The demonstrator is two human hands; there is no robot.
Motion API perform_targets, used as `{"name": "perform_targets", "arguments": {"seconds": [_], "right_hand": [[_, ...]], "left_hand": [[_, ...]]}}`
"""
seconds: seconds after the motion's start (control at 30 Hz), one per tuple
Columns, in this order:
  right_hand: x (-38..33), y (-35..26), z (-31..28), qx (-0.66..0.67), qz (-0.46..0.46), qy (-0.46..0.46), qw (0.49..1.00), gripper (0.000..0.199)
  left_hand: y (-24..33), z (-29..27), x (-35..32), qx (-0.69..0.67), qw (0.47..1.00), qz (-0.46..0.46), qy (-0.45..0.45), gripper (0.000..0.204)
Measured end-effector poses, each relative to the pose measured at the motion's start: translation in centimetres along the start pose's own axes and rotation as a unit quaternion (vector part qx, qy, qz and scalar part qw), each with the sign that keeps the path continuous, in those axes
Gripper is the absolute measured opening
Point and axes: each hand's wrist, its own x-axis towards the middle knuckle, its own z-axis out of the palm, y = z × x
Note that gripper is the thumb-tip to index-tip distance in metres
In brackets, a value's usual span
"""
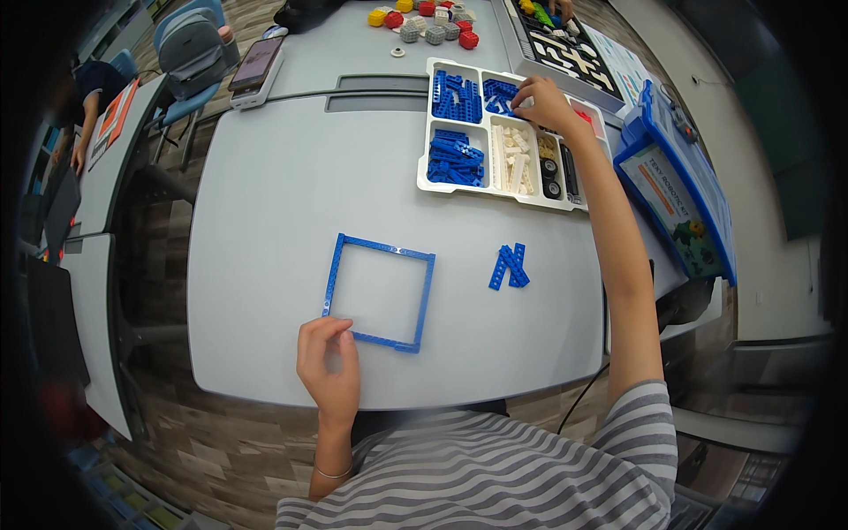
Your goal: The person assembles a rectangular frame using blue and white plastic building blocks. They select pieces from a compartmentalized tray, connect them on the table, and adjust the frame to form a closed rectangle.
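A square frame of blue building beams (425, 300) lies on the table before me. My left hand (329, 367) is at its near left corner, thumb and curled fingers closed on it. My right hand (546, 104) reaches forward into a compartment of the white sorting tray (455, 187). Its fingers are bent together over small blue pieces (496, 95); what they pinch, if anything, I cannot make out. Several short blue plates (510, 268) lie crossed in a small pile right of the frame.
Other tray compartments hold blue beams (456, 159), white pieces (513, 159) and black wheels (550, 178). A blue-edged kit box (676, 190) stands at the right. Coloured blocks (433, 34) lie at the back, and a phone (257, 64) rests far left. Other people's hands are nearby.
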Motion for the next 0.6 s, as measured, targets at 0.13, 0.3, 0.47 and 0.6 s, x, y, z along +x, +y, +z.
{"name": "perform_targets", "arguments": {"seconds": [0.13,0.3,0.47,0.6], "right_hand": [[0.3,0.3,-0.3,0.032,0.009,-0.030,0.999,0.018],[-0.1,0.8,-1.4,0.085,0.014,-0.051,0.995,0.022],[-1.3,1.2,-2.1,0.295,0.070,0.013,0.953,0.025],[-2.8,0.7,-2.7,0.383,0.094,0.060,0.917,0.024]], "left_hand": [[0.1,0.0,0.1,0.001,1.000,-0.002,0.001,0.015],[0.0,0.0,0.0,0.003,1.000,0.003,0.004,0.014],[-0.1,-0.1,-0.1,0.004,1.000,0.009,0.012,0.013],[-0.3,-0.3,0.0,0.034,0.998,0.019,0.055,0.016]]}}
